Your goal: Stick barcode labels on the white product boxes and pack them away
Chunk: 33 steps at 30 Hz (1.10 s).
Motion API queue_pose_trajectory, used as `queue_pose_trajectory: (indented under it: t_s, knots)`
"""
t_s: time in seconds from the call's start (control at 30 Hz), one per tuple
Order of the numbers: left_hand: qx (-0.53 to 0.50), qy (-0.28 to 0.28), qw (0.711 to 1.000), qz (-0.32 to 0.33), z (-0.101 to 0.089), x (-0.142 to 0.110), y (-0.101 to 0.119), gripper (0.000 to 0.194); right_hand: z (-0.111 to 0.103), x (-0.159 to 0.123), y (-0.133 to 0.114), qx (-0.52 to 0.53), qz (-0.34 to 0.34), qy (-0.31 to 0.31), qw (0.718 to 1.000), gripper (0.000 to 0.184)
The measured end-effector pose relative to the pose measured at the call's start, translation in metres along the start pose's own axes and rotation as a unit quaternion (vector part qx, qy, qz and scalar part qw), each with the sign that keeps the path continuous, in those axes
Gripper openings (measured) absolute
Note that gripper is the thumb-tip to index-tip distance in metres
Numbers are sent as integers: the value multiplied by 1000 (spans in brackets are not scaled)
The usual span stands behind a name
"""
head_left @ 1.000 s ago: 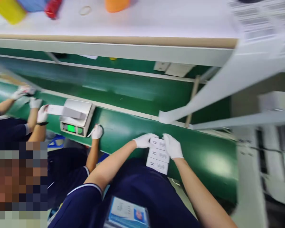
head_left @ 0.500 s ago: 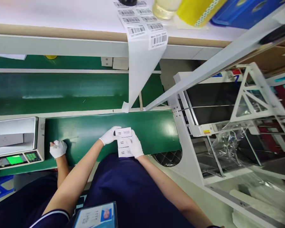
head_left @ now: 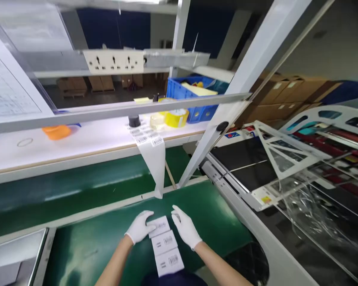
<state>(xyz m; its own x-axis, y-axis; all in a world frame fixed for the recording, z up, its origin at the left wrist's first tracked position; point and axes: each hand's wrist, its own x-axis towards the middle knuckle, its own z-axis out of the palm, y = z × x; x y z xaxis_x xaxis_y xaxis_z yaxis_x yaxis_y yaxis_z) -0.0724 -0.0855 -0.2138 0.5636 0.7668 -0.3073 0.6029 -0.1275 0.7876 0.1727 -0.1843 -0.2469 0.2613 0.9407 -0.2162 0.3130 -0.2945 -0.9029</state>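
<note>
Conveyor belts (head_left: pixel 214 222) of green rubber run across the lower half of the view, with a white workbench (head_left: pixel 89 149) along their far side. Off the right edge of the nearer belt stands a white-framed machine (head_left: pixel 241 174) draped with clear plastic film (head_left: pixel 313 210). Cardboard cartons (head_left: pixel 289 91) sit in the background, and a blue plastic crate (head_left: pixel 197 95) stands beyond the bench, below a white power socket strip (head_left: pixel 113 61). On the bench lie a roll of yellow tape (head_left: pixel 176 118) and an orange object (head_left: pixel 57 132). A strip of barcode labels (head_left: pixel 153 167) hangs over the bench's near edge toward the belt.

Three white boxes (head_left: pixel 164 242) with barcode labels lie flat in a line on the nearer belt, close to its near edge. The gloved left hand (head_left: pixel 139 227) is open, its fingertips (head_left: pixel 151 223) against the left side of the farthest box, not gripping it. The gloved right hand (head_left: pixel 185 227) is open and released, just beside that box's far corner.
</note>
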Motion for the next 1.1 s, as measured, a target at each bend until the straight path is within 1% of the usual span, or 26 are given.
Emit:
queue_pose_trajectory:
  t_s: [0.03,0.07,0.1,0.13,0.17,0.2,0.23,0.27,0.3,0.33,0.4,0.47,0.57,0.67,0.87,1.0,1.03,1.1]
  knots:
    - [55,51,996,37,-21,2,27,47,-11,14,-26,2,-29,12,1000,60]
    - [102,112,984,90,-44,4,59,40,-23,28,-56,6,-62,27,998,59]
    - [147,183,960,153,-68,6,94,35,-35,41,-89,9,-103,45,994,58]
    - [190,244,927,212,-91,9,128,31,-46,54,-123,5,-148,66,987,56]
    - [224,299,890,260,-113,15,161,27,-57,67,-157,-6,-203,87,975,52]
    - [252,343,855,297,-132,22,191,25,-67,79,-189,-23,-260,118,958,48]
    - [279,373,826,318,-148,31,216,24,-76,92,-218,-45,-318,149,935,43]
    - [304,393,805,325,-160,41,235,25,-83,104,-244,-63,-368,182,910,39]
    - [327,404,793,317,-170,52,248,28,-88,115,-265,-80,-407,206,886,36]
    - [347,407,789,300,-177,62,256,33,-92,125,-282,-96,-435,218,868,33]
    - [377,402,792,261,-185,79,259,41,-97,142,-304,-133,-467,210,849,30]
    - [388,398,795,244,-187,88,251,38,-99,153,-312,-178,-481,186,838,27]
    - [381,406,789,259,-188,89,239,30,-99,159,-310,-227,-501,177,816,22]
    - [380,409,785,270,-188,86,234,30,-98,160,-305,-228,-521,186,802,17]
    - [379,412,780,278,-188,88,233,31,-94,167,-300,-201,-539,211,791,16]
    - [379,402,788,271,-188,89,231,33,-92,172,-297,-209,-543,217,784,17]
    - [379,397,792,269,-188,89,231,34,-91,171,-297,-213,-539,217,786,19]
    - [377,382,801,265,-188,89,233,36,-91,167,-295,-216,-522,211,798,23]
